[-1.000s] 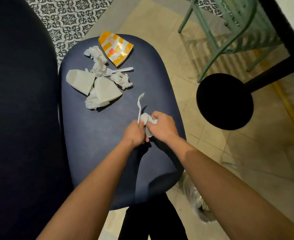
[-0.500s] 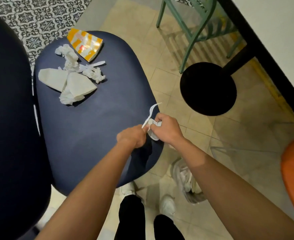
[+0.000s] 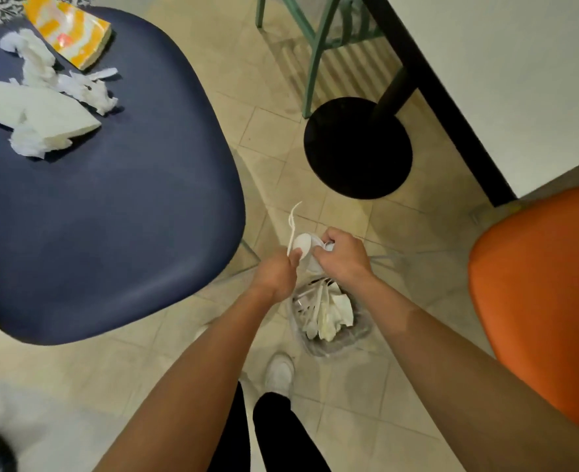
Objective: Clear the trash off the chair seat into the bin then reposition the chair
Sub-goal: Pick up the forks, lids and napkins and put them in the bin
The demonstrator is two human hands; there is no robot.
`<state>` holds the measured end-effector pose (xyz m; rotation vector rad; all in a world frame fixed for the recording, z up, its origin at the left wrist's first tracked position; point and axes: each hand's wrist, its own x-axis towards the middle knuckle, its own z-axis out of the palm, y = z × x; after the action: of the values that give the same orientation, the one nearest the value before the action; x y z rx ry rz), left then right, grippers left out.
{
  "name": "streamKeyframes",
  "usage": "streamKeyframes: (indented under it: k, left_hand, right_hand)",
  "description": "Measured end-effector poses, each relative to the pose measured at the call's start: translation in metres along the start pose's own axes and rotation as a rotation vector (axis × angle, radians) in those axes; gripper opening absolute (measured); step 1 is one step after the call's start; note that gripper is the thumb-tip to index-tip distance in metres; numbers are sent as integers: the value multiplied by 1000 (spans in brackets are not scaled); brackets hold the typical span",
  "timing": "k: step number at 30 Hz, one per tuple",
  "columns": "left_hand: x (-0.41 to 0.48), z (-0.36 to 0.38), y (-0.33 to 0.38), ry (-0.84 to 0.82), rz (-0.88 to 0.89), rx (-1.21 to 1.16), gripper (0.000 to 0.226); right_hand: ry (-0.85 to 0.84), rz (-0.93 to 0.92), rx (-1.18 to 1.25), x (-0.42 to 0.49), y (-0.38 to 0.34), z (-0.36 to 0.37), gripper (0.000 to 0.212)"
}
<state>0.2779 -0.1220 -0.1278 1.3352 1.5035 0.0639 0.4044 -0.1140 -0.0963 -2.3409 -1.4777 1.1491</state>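
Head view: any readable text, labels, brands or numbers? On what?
None legible.
Orange-and-yellow wrapper on the chair seat: small red mark, too blurred to read.
White plastic cutlery gripped by the left hand and right hand, napkins, bin: no print visible.

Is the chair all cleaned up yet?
Not yet. Some white trash already sits in the bin. The left hand and right hand hold plastic cutlery above it. Crumpled napkins and an orange wrapper lie on the blue chair seat; moving the chair comes after.
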Motion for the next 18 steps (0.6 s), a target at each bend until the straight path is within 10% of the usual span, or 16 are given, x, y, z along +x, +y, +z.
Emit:
streamKeyframes:
  k: [18]
  left_hand:
    - [50,161,-82,-245,-151,61,33]
  right_hand:
    - [69,333,11,4,175,77,26]
